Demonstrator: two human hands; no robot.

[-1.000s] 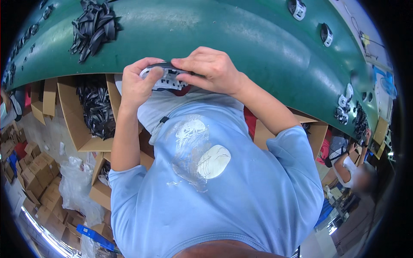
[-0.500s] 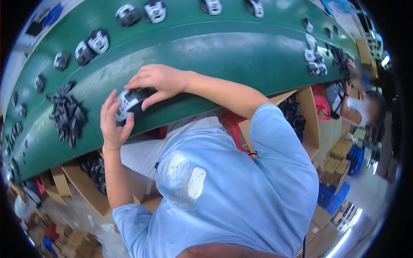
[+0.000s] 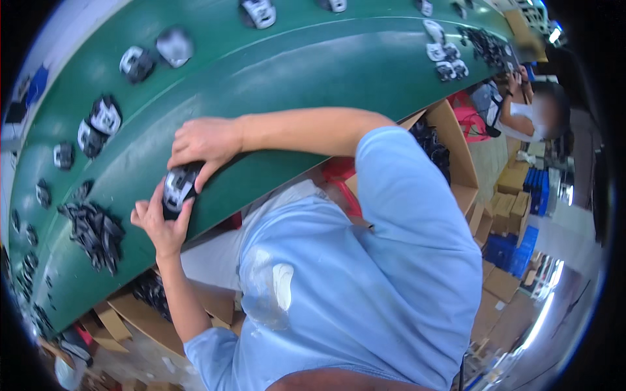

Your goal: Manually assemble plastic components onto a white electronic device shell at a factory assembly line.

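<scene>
A rounded shell (image 3: pixel 177 190), black with a white panel and dark cut-outs, sits at the green table's near side between my hands. My right hand (image 3: pixel 205 143) is over its far end, fingers bent down and thumb along the right side. From the near left, my left hand (image 3: pixel 162 225) pinches the lower end between thumb and fingers. Both hands cover the shell's edges, so its full outline is hidden. A heap of black strap-like pieces (image 3: pixel 94 231) lies to the left of my left hand.
More black-and-white shells (image 3: pixel 98 127) are spaced along the far side of the green table (image 3: pixel 293 85). Others cluster at the far right near black pieces (image 3: pixel 486 45) and a co-worker (image 3: pixel 521 117). Open cardboard boxes (image 3: pixel 456 143) holding black parts stand below the near edge.
My fingers have closed in on the shell, which has turned more upright in view. The whole view has shifted, so the table and its items appear further left and tilted.
</scene>
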